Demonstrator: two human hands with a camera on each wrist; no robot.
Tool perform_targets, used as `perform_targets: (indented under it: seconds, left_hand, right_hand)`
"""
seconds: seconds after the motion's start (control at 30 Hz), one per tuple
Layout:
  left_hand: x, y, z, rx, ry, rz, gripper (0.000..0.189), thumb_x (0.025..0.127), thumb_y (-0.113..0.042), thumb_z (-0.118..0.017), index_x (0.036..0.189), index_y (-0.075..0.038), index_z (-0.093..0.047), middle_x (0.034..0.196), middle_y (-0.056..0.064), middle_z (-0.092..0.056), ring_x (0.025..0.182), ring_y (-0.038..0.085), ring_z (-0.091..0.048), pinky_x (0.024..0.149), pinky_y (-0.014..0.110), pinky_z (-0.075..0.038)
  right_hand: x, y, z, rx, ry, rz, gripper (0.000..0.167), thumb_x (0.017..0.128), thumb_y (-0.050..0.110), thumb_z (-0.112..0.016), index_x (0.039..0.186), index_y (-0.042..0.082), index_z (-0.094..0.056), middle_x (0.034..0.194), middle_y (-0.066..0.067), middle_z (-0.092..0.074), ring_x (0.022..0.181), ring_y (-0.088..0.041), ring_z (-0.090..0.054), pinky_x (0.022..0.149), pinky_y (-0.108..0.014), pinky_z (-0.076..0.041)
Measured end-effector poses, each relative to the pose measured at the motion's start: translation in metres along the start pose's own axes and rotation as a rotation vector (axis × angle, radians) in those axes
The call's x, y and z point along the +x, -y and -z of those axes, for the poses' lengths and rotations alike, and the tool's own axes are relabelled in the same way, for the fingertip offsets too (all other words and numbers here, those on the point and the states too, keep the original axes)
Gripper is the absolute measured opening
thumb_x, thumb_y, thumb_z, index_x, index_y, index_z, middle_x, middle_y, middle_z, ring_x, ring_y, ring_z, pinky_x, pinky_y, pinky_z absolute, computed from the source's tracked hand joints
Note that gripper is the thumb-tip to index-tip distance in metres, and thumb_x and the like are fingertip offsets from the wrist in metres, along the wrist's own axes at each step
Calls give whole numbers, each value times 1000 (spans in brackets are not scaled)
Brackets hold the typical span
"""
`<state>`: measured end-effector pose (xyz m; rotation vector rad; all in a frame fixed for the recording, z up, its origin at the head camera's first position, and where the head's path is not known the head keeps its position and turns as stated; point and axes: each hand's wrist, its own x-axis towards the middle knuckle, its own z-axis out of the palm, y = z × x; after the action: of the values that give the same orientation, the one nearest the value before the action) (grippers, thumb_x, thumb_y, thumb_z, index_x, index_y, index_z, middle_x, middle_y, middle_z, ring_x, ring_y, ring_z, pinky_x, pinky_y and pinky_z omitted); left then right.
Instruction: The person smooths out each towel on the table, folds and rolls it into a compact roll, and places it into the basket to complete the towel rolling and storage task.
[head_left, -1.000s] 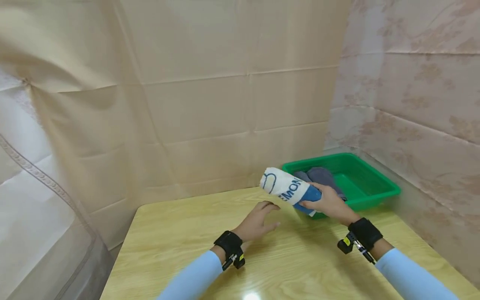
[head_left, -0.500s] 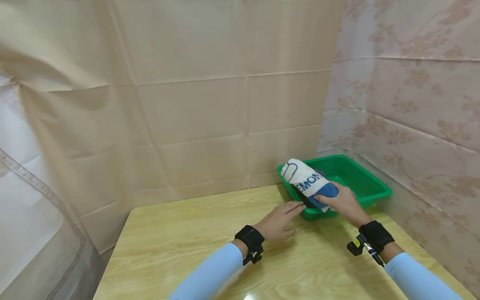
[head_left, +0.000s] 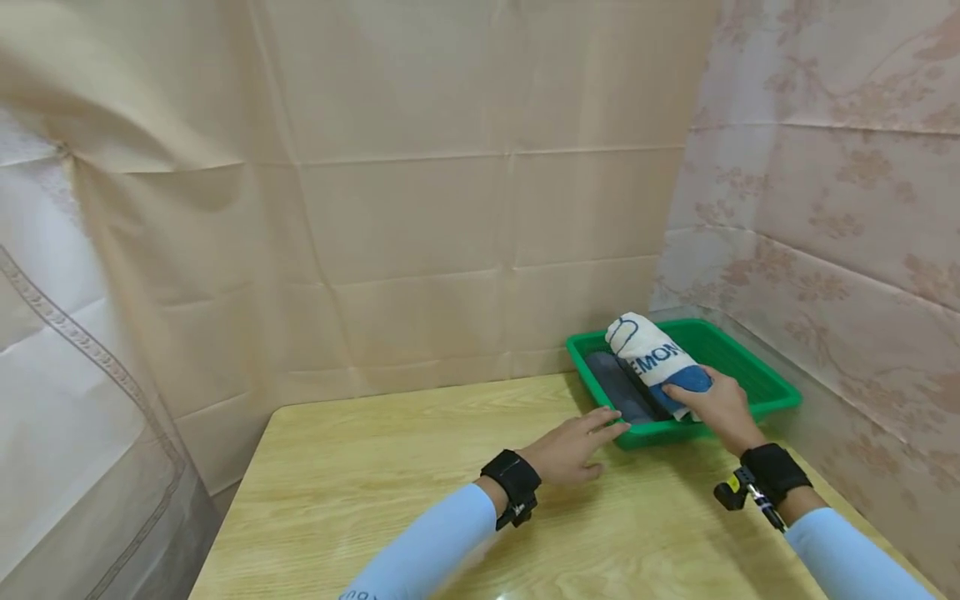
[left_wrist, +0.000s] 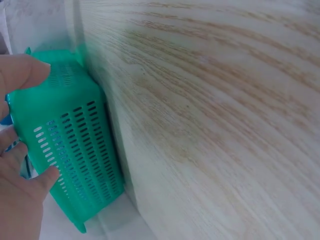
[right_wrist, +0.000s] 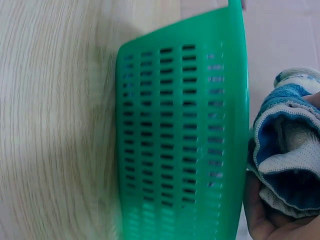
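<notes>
My right hand (head_left: 723, 410) grips the near end of a rolled white-and-blue towel (head_left: 651, 354) with blue lettering. The roll lies tilted over the left part of a green plastic basket (head_left: 738, 354). In the right wrist view, the layered end of the towel (right_wrist: 287, 150) shows beside the slotted basket wall (right_wrist: 170, 115). My left hand (head_left: 567, 450) has its fingers extended at the basket's near left corner; in the left wrist view its fingers (left_wrist: 47, 177) lie at the rim. Dark grey rolled cloth (head_left: 618, 385) lies in the basket, partly hidden by the towel.
The basket stands on a light wood-grain table (head_left: 390, 475), in its far right corner. Beige cloth (head_left: 420, 208) hangs behind the table. A floral-patterned cloth (head_left: 847, 217) rises close along the right side.
The right hand has carried the towel roll rightward and down, from the basket's left edge to over its inside. The left hand has moved right to the basket's corner.
</notes>
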<state>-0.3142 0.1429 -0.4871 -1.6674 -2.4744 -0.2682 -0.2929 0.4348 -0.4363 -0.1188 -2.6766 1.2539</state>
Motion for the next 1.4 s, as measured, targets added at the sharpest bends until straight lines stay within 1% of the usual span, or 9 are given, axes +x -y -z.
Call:
perform_targets:
  seconds: [0.17,0.27,0.47,0.63,0.77,0.97,1.17,1.4]
  left_hand:
    - [-1,-3,3,-15,17,10,79,102,-29,-68,165,-15,-22,168,10,-23,155,20,-18,119,31,-28]
    - [-2,-4,5,-25,24,17,80,101,-29,-69,165,-16,-22,168,9,-22,155,20,-19,119,30,-28]
    - [0,-2,4,-48,50,37,83,100,-29,-70,165,-19,-19,169,7,-18,156,17,-16,119,29,-27]
    - [2,-3,5,-85,60,33,84,100,-27,-70,165,-17,-19,168,9,-18,155,18,-18,117,26,-29]
    - [1,-2,4,-88,56,27,83,100,-27,-70,165,-15,-20,168,9,-18,154,18,-20,115,24,-31]
    - [0,0,2,-74,57,26,84,100,-29,-70,165,-16,-18,168,9,-16,155,18,-17,117,25,-30]
    - [1,1,1,-66,63,33,85,100,-30,-69,165,-17,-17,169,7,-15,155,18,-16,117,25,-30]
    - [1,-1,3,-73,74,38,85,100,-30,-70,165,-18,-17,169,8,-16,156,18,-15,116,27,-31]
  right_hand:
    - [1,-9,6,-18,-22,-43,103,95,57,-67,156,-13,-22,139,-40,-45,117,-53,-53,81,-53,-53]
    - [2,-10,10,-14,-18,-57,104,95,57,-67,156,-14,-20,140,-40,-43,119,-55,-51,83,-56,-52]
    - [5,-12,17,-18,-23,-63,104,94,57,-67,155,-14,-22,141,-41,-42,119,-55,-50,83,-56,-52]
    - [9,-20,21,-35,-40,-62,104,95,58,-66,155,-15,-21,141,-42,-41,118,-56,-49,81,-56,-52]
    - [12,-24,23,-41,-44,-66,106,95,59,-65,155,-15,-21,141,-42,-40,118,-56,-48,81,-58,-51]
    - [15,-25,23,-58,-61,-88,106,94,59,-66,155,-16,-20,141,-43,-39,118,-56,-48,82,-59,-51]
    - [20,-24,25,-74,-87,-132,107,94,58,-66,155,-16,-18,142,-44,-37,121,-58,-44,87,-63,-48]
    - [27,-33,25,-111,-92,-158,106,95,56,-67,154,-17,-18,143,-46,-34,124,-60,-41,91,-66,-46]
